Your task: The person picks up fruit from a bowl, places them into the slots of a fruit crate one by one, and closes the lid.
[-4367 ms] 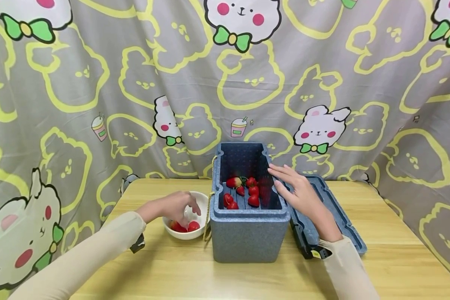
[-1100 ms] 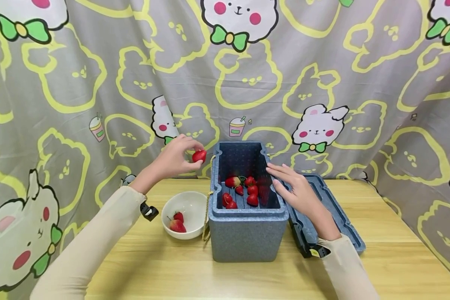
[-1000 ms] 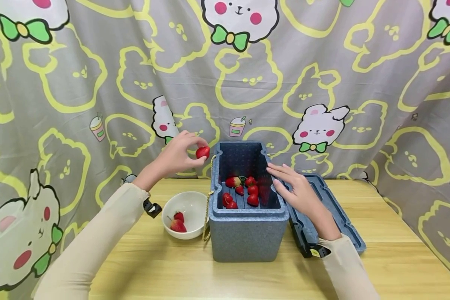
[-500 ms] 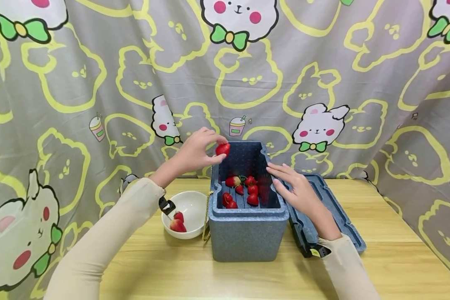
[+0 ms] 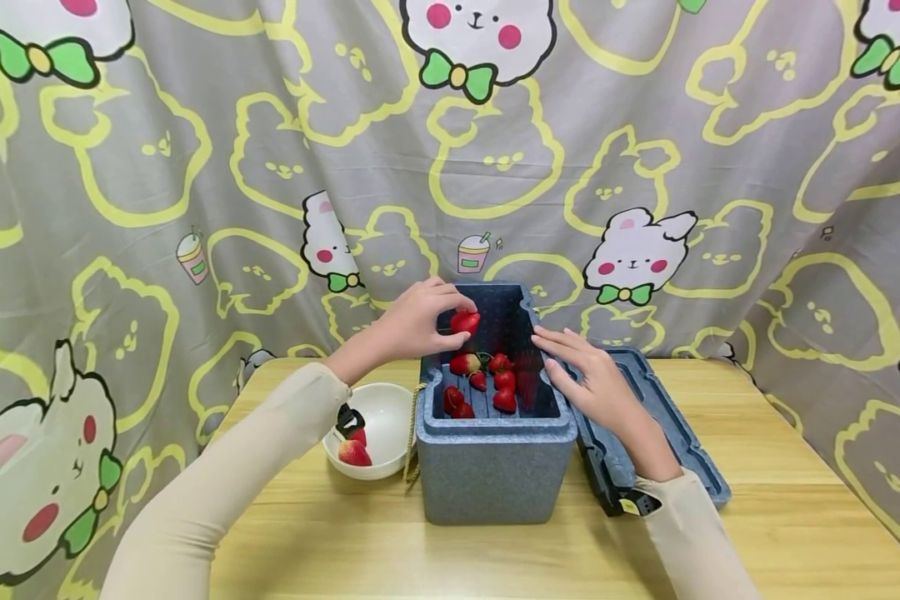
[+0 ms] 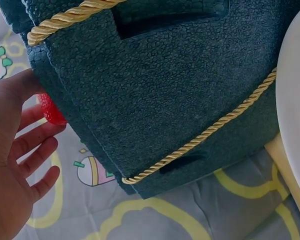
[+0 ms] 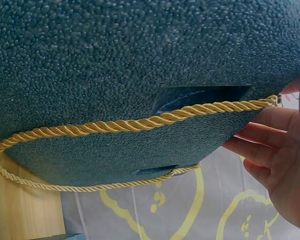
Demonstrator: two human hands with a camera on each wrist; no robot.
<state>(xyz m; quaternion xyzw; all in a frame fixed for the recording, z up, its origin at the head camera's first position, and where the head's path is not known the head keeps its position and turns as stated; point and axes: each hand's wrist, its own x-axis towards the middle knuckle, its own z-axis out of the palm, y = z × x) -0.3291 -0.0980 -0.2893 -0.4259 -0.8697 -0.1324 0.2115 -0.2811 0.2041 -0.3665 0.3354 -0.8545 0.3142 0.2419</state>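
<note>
In the head view my left hand point(image 5: 427, 317) pinches a red strawberry point(image 5: 464, 322) between thumb and fingers, over the left rim of a blue-grey foam box point(image 5: 498, 475). The left wrist view shows that strawberry point(image 6: 52, 110) partly behind the box's edge. Several strawberries point(image 5: 504, 380) lie on the box floor below. My right hand point(image 5: 596, 375) rests on the box's right rim with fingers extended. A white bowl point(image 5: 390, 417) left of the box holds two strawberries point(image 5: 355, 452), one partly covered by the left wrist's strap.
The box's lid point(image 5: 671, 425) lies on the wooden table point(image 5: 330, 533) to the right, under my right forearm. Gold rope point(image 7: 140, 123) runs along the box's sides. A patterned curtain point(image 5: 270, 208) hangs behind the table.
My left hand has taken a strawberry from the bowl, raised it, and carried it rightward, then lowered it over the box opening. The right hand has stayed on the rim.
</note>
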